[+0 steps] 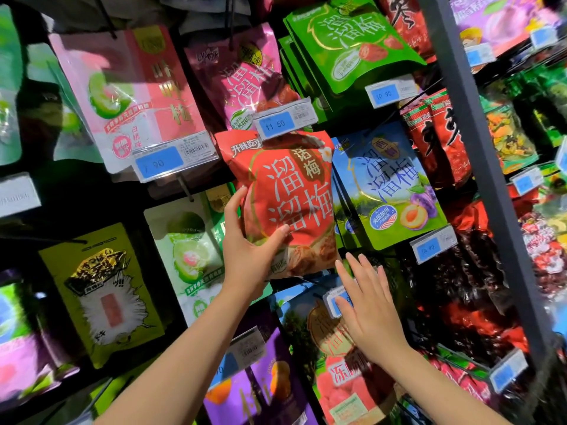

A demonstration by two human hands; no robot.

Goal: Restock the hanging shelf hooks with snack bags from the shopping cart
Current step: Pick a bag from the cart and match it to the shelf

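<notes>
A red snack bag (291, 191) with white lettering is held up against the hanging display, its top edge tucked behind the blue price tag (283, 121) marked 11.50. My left hand (248, 240) grips the bag's lower left side, fingers behind and thumb across the front. My right hand (368, 305) hovers just below and to the right of the bag with its fingers straight and spread, holding nothing, in front of a lower price tag. The hook behind the bag is hidden. The shopping cart is out of view.
Hanging snack bags fill the rack all around: a pink bag (129, 93) upper left, a green bag (352, 41) above, a blue bag (389, 185) to the right, a yellow bag (101, 289) lower left. A grey upright post (478, 148) divides the rack on the right.
</notes>
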